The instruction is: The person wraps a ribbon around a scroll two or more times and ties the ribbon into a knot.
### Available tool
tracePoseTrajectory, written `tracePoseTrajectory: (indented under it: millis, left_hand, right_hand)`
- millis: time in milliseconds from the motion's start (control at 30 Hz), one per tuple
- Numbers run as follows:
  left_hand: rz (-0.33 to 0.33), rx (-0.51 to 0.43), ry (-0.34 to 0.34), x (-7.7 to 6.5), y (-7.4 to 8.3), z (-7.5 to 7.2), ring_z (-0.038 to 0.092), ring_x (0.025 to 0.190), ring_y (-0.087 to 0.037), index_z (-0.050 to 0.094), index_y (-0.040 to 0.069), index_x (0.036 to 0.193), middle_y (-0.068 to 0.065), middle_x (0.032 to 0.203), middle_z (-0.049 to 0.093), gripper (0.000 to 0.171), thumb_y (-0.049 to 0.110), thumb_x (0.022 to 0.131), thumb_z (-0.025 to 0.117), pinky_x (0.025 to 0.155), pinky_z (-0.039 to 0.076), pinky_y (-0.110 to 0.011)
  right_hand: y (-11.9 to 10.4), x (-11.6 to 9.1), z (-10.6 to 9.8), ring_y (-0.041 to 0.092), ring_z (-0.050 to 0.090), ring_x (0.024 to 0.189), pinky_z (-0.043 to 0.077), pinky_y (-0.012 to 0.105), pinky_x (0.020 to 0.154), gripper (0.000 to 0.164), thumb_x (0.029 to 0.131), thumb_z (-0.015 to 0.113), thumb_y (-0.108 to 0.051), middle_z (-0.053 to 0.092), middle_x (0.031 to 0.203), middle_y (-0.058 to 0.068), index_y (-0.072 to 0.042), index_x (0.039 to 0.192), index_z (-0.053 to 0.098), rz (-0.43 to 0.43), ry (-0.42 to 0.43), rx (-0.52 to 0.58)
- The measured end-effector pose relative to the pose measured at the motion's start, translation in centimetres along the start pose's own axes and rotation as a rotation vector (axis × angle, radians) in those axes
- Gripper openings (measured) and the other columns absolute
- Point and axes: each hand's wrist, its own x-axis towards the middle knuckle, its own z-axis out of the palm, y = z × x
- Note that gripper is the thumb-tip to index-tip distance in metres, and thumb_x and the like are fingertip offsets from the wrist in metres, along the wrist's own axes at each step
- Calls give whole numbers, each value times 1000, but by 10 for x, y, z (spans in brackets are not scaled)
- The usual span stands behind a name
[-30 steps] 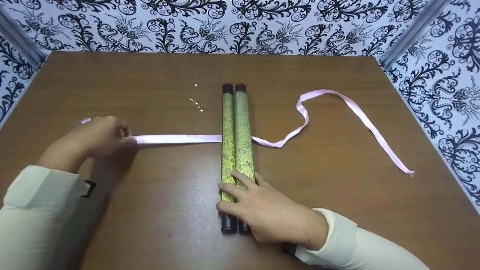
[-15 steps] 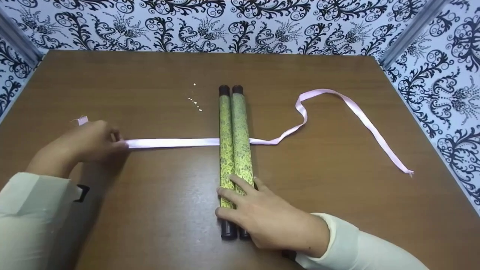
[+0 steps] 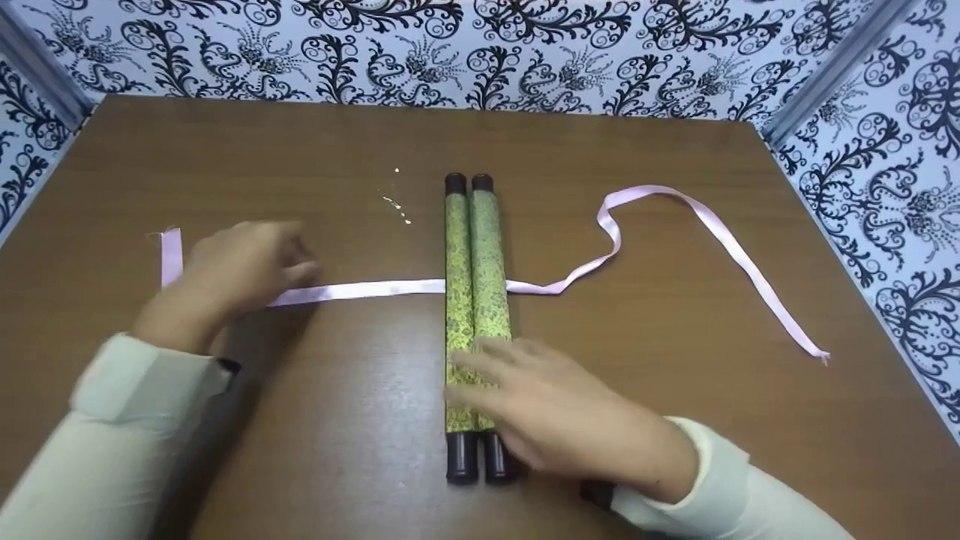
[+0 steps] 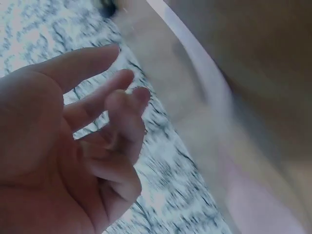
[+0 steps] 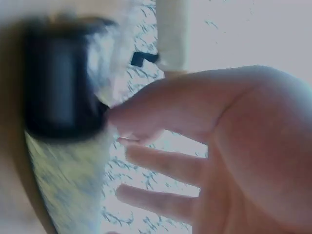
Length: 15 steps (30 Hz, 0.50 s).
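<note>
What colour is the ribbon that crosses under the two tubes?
The ribbon is pale pink; it shows best in the head view.

two dark-capped, speckled yellow-green rods [image 3: 490, 277] lie side by side under the right hand [image 3: 559, 405]; a pink satin ribbon [image 3: 375, 289] passes beneath them, one end left of the left hand [image 3: 244, 266], the other wavy beyond the right

Left hand [image 4: 58, 146]: fingers [image 4: 124, 119] loosely bent | pink ribbon [image 4: 218, 92]: apart, blurred | brown tabletop [image 4: 285, 68] | patterned wall [image 4: 163, 163]

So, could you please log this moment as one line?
left hand: above pink ribbon, holding nothing; right hand: over two green tubes; ribbon: passes beneath both tubes
</note>
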Motion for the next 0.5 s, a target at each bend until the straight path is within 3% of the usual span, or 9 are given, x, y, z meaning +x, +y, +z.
tracePoseTrajectory:
  millis: [133, 233, 367, 500]
  left_hand:
    - [90, -18, 46, 13, 35, 11, 69, 91, -28, 70, 17, 99, -1, 94, 75, 17, 32, 91, 70, 75, 50, -54]
    - [144, -40, 17, 24, 59, 20, 69, 92, -27, 70, 16, 104, -1, 95, 74, 21, 33, 92, 70, 78, 52, -53]
    - [167, -60, -29, 33, 83, 32, 69, 93, -26, 69, 15, 112, -1, 98, 73, 27, 34, 93, 69, 82, 53, -53]
    - [164, -31, -25, 35, 92, 42, 68, 96, -27, 69, 16, 110, -2, 100, 72, 26, 34, 92, 70, 83, 53, -54]
  right_hand:
    - [21, -4, -10, 31, 56, 130, 49, 49, 104, 47, 86, 70, -15, 59, 140, 9, -20, 132, 61, 88, 126, 26]
    - [40, -7, -15, 29, 63, 118, 54, 46, 96, 42, 86, 73, -20, 65, 129, 10, -16, 128, 64, 166, 190, 20]
    - [63, -6, -18, 28, 65, 107, 57, 45, 87, 38, 87, 75, -24, 67, 121, 9, -14, 123, 67, 308, 203, 32]
    - [82, 3, -10, 28, 64, 104, 56, 46, 83, 35, 87, 74, -23, 67, 117, 7, -14, 120, 69, 429, 154, 76]
